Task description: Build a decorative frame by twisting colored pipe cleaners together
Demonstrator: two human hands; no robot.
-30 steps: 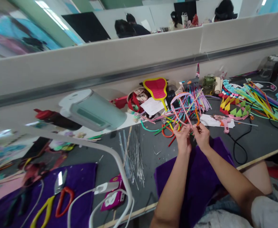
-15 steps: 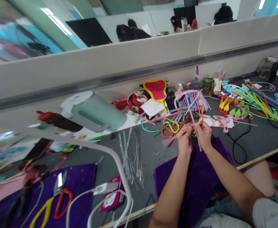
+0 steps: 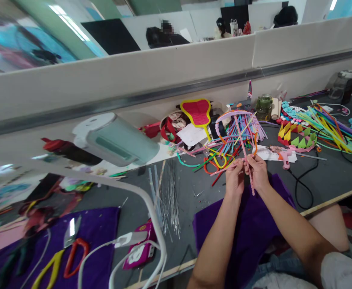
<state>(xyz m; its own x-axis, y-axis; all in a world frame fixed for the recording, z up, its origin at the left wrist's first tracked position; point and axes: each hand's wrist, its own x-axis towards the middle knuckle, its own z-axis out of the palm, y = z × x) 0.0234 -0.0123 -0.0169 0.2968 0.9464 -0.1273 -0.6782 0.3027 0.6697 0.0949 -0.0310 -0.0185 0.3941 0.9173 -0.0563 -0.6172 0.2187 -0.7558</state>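
Observation:
My left hand [image 3: 234, 179] and my right hand [image 3: 257, 171] are raised side by side over a purple cloth [image 3: 248, 228], fingers pinched together. Between them they hold a pink pipe-cleaner frame [image 3: 237, 124] that arches up from my fingertips, with an orange strand at its right side. One loose pink end [image 3: 251, 185] hangs down beside my right hand. Behind the frame lies a heap of coloured pipe cleaners [image 3: 224, 150] on the grey table.
A desk lamp [image 3: 116, 140] with a white cable reaches in from the left. Metal wires [image 3: 168, 196], a red fan [image 3: 198, 112], a pink glue gun [image 3: 284, 156] with black cord, foam crowns [image 3: 298, 138], coloured sticks [image 3: 329, 128] and scissors [image 3: 70, 257] lie around. People sit beyond the partition.
The pink frame has been turned and raised a little between my fingers, and a loose pink end now hangs beside my right hand. My hands stayed in nearly the same place.

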